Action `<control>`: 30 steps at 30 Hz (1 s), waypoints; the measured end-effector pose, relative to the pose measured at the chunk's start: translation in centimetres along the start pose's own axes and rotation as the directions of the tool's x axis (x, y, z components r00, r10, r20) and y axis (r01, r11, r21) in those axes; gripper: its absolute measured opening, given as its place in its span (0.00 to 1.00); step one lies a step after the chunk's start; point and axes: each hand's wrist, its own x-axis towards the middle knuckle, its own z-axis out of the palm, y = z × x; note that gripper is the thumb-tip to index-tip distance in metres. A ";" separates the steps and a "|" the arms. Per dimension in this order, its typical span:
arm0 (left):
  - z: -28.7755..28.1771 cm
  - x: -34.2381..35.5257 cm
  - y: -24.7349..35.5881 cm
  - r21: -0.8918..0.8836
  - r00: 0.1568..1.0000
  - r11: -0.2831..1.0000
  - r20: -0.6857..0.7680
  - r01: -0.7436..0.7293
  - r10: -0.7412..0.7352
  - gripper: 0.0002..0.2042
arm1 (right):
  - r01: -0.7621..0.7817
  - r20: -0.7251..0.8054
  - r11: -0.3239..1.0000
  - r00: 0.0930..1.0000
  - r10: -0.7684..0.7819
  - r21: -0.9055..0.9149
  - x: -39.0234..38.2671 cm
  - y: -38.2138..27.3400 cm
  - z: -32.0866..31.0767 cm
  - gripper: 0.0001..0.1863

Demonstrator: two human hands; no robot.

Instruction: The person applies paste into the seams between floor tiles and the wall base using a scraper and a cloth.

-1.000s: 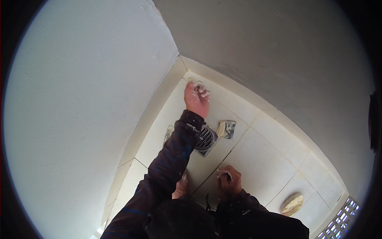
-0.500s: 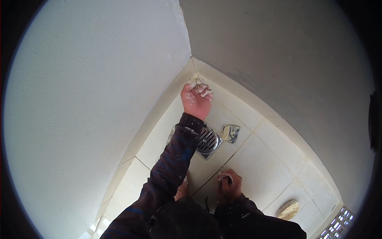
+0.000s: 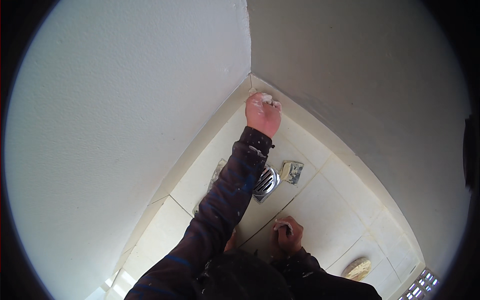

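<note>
My left hand (image 3: 263, 112), smeared with white paste, reaches into the corner where two walls meet the floor. Its fingers are curled against the beige baseboard tile (image 3: 241, 96), and whatever they hold is hidden. A dab of pale paste (image 3: 252, 91) shows at the corner joint beside the knuckles. Lower down, close to my body, my right hand (image 3: 290, 235) is closed, with pale paste along its curled index finger; its contents cannot be made out.
A metal floor drain (image 3: 266, 181) lies partly under my left sleeve. Right of it rests a small flat piece coated with beige paste (image 3: 292, 172). A round paste-covered disc (image 3: 357, 270) sits at lower right, near a perforated grille (image 3: 422, 285). A bare foot (image 3: 230, 242) shows between my arms.
My left hand has turned over slightly and shifted a little along the corner, its fingers now less visible. The whole view has moved slightly. My right hand stays closed in about the same place.
</note>
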 end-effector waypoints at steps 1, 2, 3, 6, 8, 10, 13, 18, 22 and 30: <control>0.1 -1.2 -0.9 0.087 0.993 0.993 0.090 -0.078 0.070 0.07 | -0.010 0.001 1.000 1.000 0.010 -0.004 -0.2 -0.1 -0.1 0.09; -0.1 -2.6 -1.5 0.167 0.974 0.973 0.185 -0.161 0.129 0.08 | -0.020 -0.001 1.000 1.000 0.020 -0.010 -0.2 -0.2 -0.1 0.09; -0.6 -3.8 -1.0 0.172 0.974 0.971 0.182 -0.164 0.133 0.08 | -0.022 0.000 1.000 1.000 0.022 -0.009 -0.1 -0.9 0.1 0.09; -2.5 -7.7 0.7 0.486 0.972 0.851 0.210 -0.200 0.109 0.23 | 0.020 -0.048 0.998 0.999 -0.022 -0.056 0.6 -0.7 -0.6 0.09; -3.7 -11.3 2.0 0.591 0.987 0.792 0.122 -0.154 0.101 0.28 | 0.037 -0.162 0.991 0.985 -0.058 -0.128 1.4 -0.5 -1.4 0.09; -4.9 -13.9 3.1 0.630 0.994 0.770 0.081 -0.104 0.068 0.30 | -0.001 -0.238 0.974 0.970 -0.054 -0.224 4.9 -1.9 -2.7 0.14; -7.3 -17.0 3.4 0.822 0.998 0.567 0.052 -0.064 0.038 0.25 | 0.184 -0.098 0.789 0.951 -0.294 -0.586 10.4 -3.7 -4.0 0.29; -9.9 -19.9 1.5 0.988 0.994 0.151 -0.008 0.024 -0.109 0.09 | 0.181 0.154 0.809 0.982 -0.113 -0.560 14.0 -4.2 -5.2 0.39; -12.3 -20.1 -0.5 1.000 0.992 0.009 0.015 -0.014 -0.124 0.07 | 0.267 0.201 0.749 0.963 -0.180 -0.607 15.3 -4.2 -5.3 0.38; -10.7 -20.9 -2.0 0.882 0.975 0.438 -0.089 0.172 -0.204 0.16 | 0.050 -0.018 0.987 0.998 -0.054 -0.156 12.7 -6.2 -2.9 0.20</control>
